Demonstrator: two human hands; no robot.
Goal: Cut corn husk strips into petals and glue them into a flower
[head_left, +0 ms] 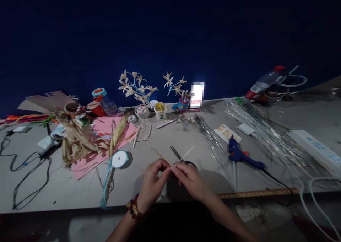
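My left hand [157, 178] and my right hand [190, 179] meet over the near middle of the table, their fingertips pinched together. A thin tan stick [161, 155] slants up and left out of my left fingers. From my right fingers a narrow pale strip [189, 150], like cut corn husk, points up and right. The exact spot where they join is hidden by my fingers. Just beyond my hands lie scissors [175, 151] with dark handles, partly covered by my right hand. Left of my left hand stands a spool of light blue ribbon [119, 159].
Dried corn husks [80, 135] lie on pink paper [106, 123] at left. Behind are husk flowers on stems [135, 87], a white cup [160, 111] and a bright phone [197, 94]. A blue glue gun [243, 156], silvery wires [266, 132] and a power strip [317, 146] occupy the right.
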